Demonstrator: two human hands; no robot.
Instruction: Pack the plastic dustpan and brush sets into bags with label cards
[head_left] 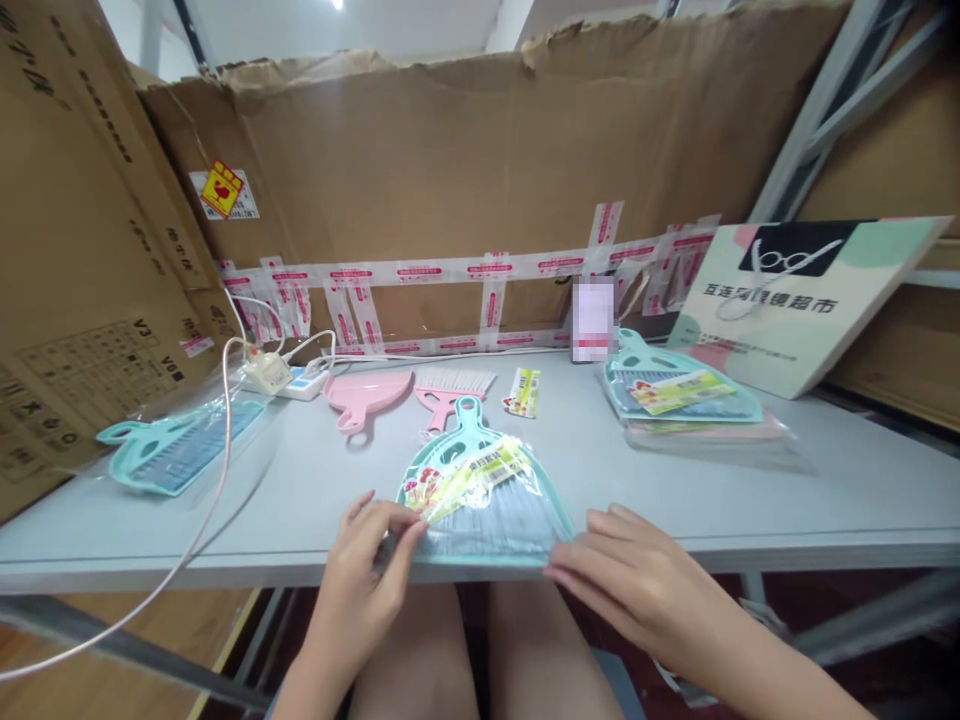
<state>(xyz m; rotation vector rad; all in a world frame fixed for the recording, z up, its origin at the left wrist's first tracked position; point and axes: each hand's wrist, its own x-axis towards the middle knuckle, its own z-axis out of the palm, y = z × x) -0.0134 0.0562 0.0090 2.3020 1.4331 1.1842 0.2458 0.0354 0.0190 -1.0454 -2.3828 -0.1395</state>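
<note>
A mint-green dustpan (555, 492) with a small brush in it lies at the table's front edge, inside a clear plastic bag. A yellow-green printed card (472, 478) with red mushroom pictures rests slanted over the brush bristles. My left hand (371, 560) pinches the bag's left side between thumb and fingers. At the lower right corner, the fingers of my right hand (622, 570) close on the bag and dustpan edge. Just behind the set lie a pink dustpan (369, 393), a pink brush (446, 395) with pale bristles, and a loose printed card (523, 392).
A bagged mint dustpan set (187, 445) lies left, crossed by a white cable (225, 450). More bagged sets (686, 390) are stacked right. A power strip (304, 382), a phone-like thing (592, 320) with a blurred screen, and a printed board (802, 300) stand before large cardboard (450, 160).
</note>
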